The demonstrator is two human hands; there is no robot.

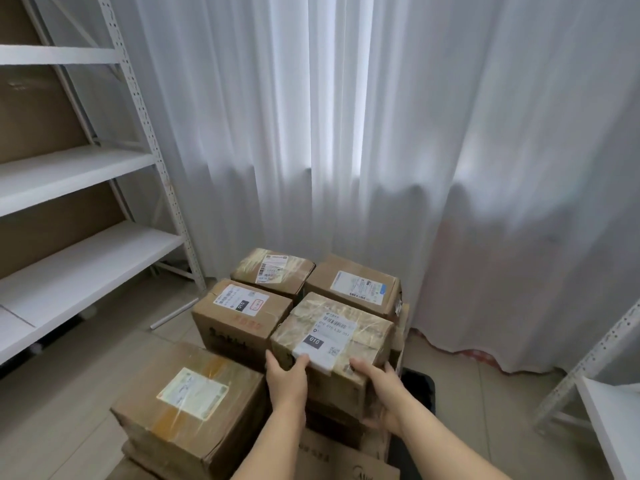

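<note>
At nine o'clock, the white shelf (pixel 86 258) is standing by the wall. At seven o'clock, a brown box with a pale sticker (pixel 187 403) is sitting near the person. The left hand (pixel 285 379) is curling its fingers over the near top edge of the taped box (pixel 346 327). That box is sitting at six o'clock on the pile, close beside three more boxes (pixel 242 313). The right hand (pixel 384 393) is grasping the same box at its near right corner. I think the job is only starting. Both hands are holding on, but lifting, carrying and putting down are still waiting.
</note>
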